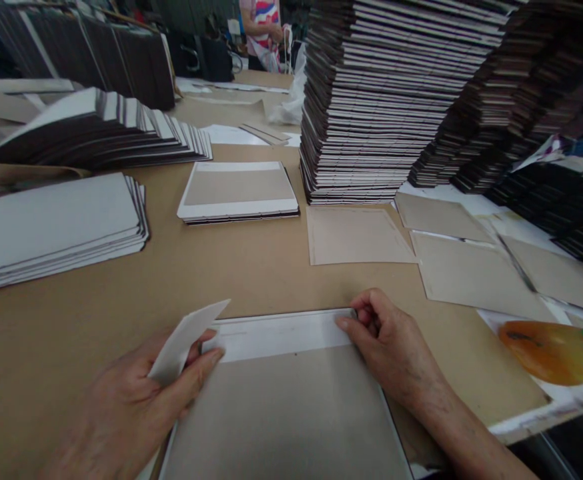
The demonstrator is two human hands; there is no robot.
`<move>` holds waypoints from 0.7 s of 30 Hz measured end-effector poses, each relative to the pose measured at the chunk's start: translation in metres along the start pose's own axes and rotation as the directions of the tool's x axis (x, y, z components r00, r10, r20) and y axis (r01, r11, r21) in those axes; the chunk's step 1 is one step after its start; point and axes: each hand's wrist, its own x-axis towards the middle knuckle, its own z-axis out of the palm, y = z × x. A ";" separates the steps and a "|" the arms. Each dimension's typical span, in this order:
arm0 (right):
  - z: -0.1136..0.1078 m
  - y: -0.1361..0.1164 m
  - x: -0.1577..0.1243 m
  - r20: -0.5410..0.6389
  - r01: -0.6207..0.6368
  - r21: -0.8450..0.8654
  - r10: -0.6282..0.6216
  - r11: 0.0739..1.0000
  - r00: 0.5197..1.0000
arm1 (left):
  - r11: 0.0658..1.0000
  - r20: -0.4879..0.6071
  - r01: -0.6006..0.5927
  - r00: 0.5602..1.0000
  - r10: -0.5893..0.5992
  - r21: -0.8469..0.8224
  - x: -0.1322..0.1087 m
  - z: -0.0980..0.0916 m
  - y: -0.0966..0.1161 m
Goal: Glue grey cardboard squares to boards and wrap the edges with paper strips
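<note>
A grey board [291, 413] lies in front of me on the brown table, with a white folded strip [281, 333] along its far edge. My left hand [136, 407] is closed round a white paper flap [184, 340] at the near-left corner, and the flap stands up between thumb and fingers. My right hand [386, 343] rests at the far-right corner of the board with its fingers curled, pressing the white strip down.
A short pile of finished boards [239, 190] sits mid-table. White sheets [51, 227] are stacked at left, tall dark stacks [391, 100] at back right. Loose grey cards [356, 233] lie to the right, by an orange tool [546, 350]. A person [261, 27] stands far behind.
</note>
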 end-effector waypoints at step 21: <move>-0.035 0.020 -0.063 -0.283 0.038 -0.071 -0.057 0.997 0.958 | 0.951 -0.018 -0.282 0.958 0.286 0.127 -0.033 -0.043 0.000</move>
